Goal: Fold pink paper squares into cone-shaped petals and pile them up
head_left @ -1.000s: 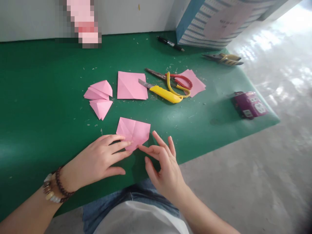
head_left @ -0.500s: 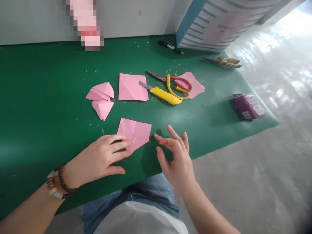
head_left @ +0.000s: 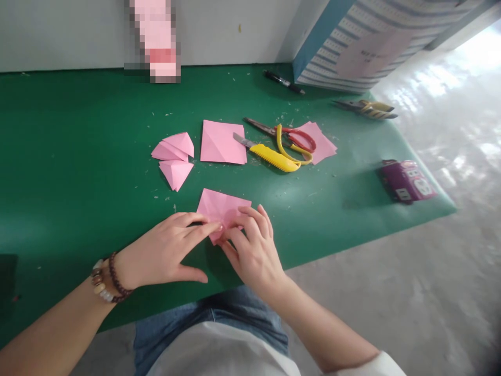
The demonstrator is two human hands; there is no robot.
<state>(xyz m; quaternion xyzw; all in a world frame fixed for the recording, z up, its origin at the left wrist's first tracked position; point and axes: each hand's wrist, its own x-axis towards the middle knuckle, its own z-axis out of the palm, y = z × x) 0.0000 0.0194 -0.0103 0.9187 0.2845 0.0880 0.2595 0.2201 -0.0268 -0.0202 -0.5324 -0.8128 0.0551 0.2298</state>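
Note:
A creased pink sheet of paper (head_left: 225,203) lies on the green tabletop close to my body. My left hand (head_left: 168,248) rests on its left part, fingers stretched out and thumb apart on the table. At the paper's lower right edge, my right hand (head_left: 250,240) pinches it between thumb and fingers; the fingertips are partly hidden. Beyond the sheet are folded pink pieces (head_left: 176,156) at the left and a pink square (head_left: 219,141) in the middle. A yellow utility knife (head_left: 274,157) overlaps that square, its blade resting on the paper.
Scissors (head_left: 301,138) with red and yellow handles lie partly over more pink paper (head_left: 323,143). Farther off are a black pen (head_left: 284,82), pliers (head_left: 368,108), a striped box (head_left: 352,52) and a purple box (head_left: 409,181) near the table's right edge. Small scraps dot the table.
My right hand has moved left from above the table onto the pink sheet and closed on its edge. My left hand stays on the paper. The whole view has shifted slightly.

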